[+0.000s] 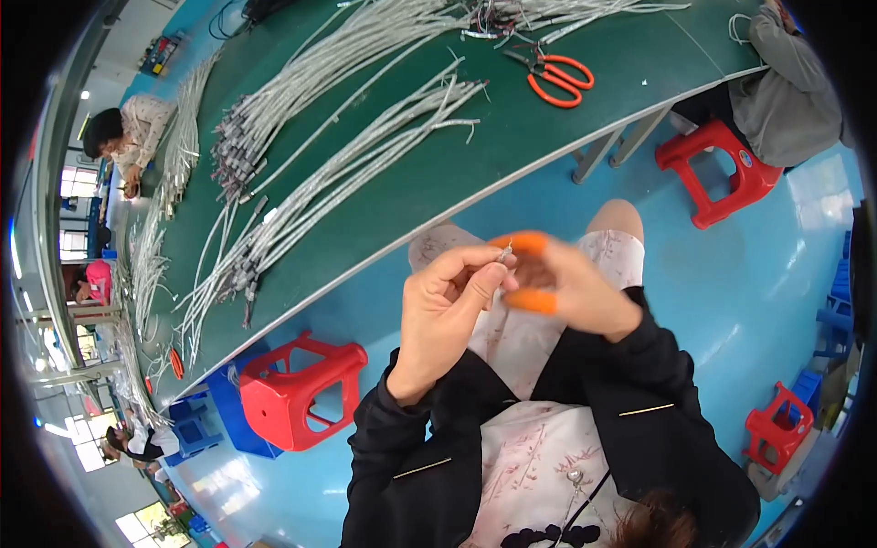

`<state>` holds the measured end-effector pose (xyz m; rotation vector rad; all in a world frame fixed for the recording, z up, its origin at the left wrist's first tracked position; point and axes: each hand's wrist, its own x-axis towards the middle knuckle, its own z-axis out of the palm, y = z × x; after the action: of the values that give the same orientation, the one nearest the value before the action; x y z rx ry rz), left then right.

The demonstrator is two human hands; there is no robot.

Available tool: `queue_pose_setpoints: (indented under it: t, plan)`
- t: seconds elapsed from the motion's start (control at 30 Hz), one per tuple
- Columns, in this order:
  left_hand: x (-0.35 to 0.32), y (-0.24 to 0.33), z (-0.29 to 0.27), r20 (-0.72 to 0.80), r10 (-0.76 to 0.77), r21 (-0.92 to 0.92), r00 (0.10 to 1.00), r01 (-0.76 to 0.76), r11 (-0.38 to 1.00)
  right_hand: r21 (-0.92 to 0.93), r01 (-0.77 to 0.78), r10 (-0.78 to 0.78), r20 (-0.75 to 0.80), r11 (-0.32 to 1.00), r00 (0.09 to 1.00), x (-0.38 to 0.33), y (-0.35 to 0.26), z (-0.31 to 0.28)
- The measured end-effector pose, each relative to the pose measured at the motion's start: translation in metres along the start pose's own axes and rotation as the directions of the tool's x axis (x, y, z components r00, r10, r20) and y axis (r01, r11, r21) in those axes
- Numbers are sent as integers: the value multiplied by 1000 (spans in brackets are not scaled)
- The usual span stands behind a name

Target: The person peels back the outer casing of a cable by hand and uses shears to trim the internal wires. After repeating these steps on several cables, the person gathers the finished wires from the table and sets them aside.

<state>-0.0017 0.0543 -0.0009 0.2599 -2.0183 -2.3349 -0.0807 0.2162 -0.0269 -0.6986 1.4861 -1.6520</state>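
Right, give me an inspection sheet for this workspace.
Surface: long green work table, a bare strip along its near edge.
Job's things: small silvery piece pinched between both hands above the lap; too blurred to identify.
Clutter: orange-handled scissors on the table.
Hands: left hand bare; right hand with orange caps on two fingers.
Cables: bundles of white sleeved cables laid across the table.
Surroundings: red plastic stools on blue floor; other people seated at the table.

Four red stools (306,388) in view, one pair of orange scissors (557,78) — two wire bundles (329,183) on the green table (566,128).
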Motion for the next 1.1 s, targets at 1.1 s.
queue_pose_setpoints:
  t: [1.1]
  plan:
    - [6,-28,2,90,-200,-308,976,218,926,-995,-2,-801,-85,105,593,99,-57,-142]
